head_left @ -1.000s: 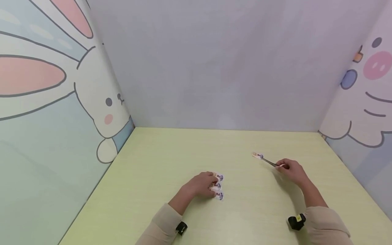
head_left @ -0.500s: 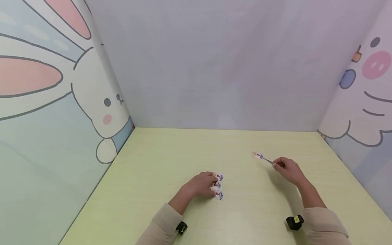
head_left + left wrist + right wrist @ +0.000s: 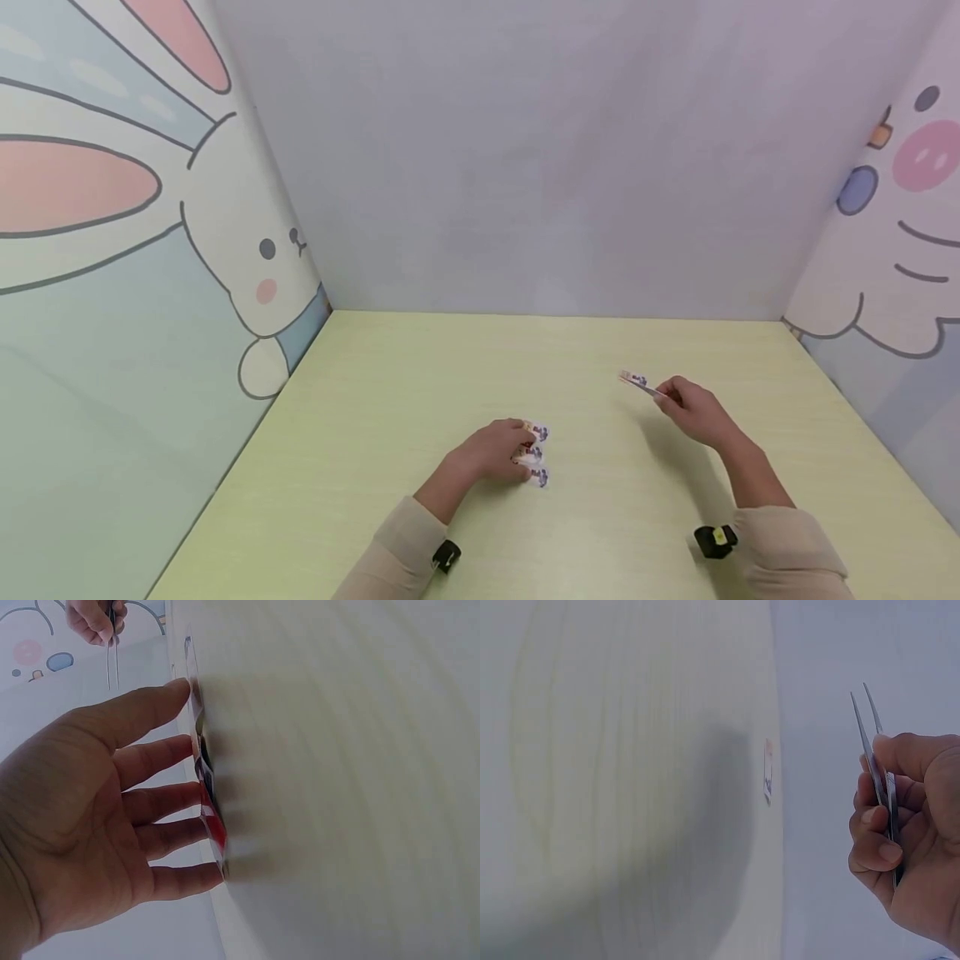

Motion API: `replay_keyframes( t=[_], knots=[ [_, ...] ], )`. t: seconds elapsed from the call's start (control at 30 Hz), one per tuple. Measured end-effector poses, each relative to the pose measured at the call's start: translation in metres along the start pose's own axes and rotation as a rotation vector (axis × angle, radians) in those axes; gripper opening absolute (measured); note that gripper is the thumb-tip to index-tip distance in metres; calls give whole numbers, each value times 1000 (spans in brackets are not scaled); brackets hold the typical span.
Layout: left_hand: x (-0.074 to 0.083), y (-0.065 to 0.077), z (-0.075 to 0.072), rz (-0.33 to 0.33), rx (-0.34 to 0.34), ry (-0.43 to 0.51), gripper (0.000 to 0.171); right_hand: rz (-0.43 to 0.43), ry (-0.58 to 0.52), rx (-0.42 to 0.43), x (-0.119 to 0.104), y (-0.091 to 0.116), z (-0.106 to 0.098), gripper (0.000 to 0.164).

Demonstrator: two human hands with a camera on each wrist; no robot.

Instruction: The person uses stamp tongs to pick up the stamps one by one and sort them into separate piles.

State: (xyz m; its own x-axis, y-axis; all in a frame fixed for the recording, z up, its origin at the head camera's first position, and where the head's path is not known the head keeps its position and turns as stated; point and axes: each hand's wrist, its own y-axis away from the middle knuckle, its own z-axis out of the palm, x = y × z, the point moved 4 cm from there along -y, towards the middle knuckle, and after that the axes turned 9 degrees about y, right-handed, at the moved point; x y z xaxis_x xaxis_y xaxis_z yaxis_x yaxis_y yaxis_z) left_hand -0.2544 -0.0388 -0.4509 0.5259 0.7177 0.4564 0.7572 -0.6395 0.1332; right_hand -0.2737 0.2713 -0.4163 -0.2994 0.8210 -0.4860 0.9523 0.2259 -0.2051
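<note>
Small printed paper pieces [image 3: 536, 454], in a short column, lie on the pale yellow table [image 3: 405, 367]. My left hand [image 3: 491, 452] rests its fingertips on their left side, covering part of them; in the left wrist view its fingers extend fairly straight onto the colourful paper [image 3: 214, 825]. The right hand [image 3: 697, 412] grips metal tweezers [image 3: 874, 742], whose tips stand apart with nothing between them, raised off the table. A single printed strip [image 3: 768, 772] lies flat on the table farther back; in the head view the tweezers overlap it.
A plain greyish wall [image 3: 540, 167] rises behind the table's back edge. Cartoon-printed panels, one with a rabbit [image 3: 247, 217] and one with a pink-nosed animal [image 3: 926, 158], flank the table. Black wrist cameras [image 3: 446, 556] are worn at both sleeves.
My right hand and the tweezers have moved left and slightly away from me, the tips now over the single strip. The left hand and its paper pieces stay in place.
</note>
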Motion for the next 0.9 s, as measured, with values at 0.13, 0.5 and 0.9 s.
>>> replay_keyframes(
  t=[0.13, 0.5, 0.9],
  knots=[
    [1, -1, -1, -2, -1, -1, 46, 22, -8, -23, -4, -1, 1, 14],
    [0, 0, -1, -9, -6, -1, 46, -4, -12, 17, -6, -2, 13, 7],
    [-2, -1, 0, 5, -3, 2, 47, -16, -12, -21, -14, -5, 30, 5]
  ],
)
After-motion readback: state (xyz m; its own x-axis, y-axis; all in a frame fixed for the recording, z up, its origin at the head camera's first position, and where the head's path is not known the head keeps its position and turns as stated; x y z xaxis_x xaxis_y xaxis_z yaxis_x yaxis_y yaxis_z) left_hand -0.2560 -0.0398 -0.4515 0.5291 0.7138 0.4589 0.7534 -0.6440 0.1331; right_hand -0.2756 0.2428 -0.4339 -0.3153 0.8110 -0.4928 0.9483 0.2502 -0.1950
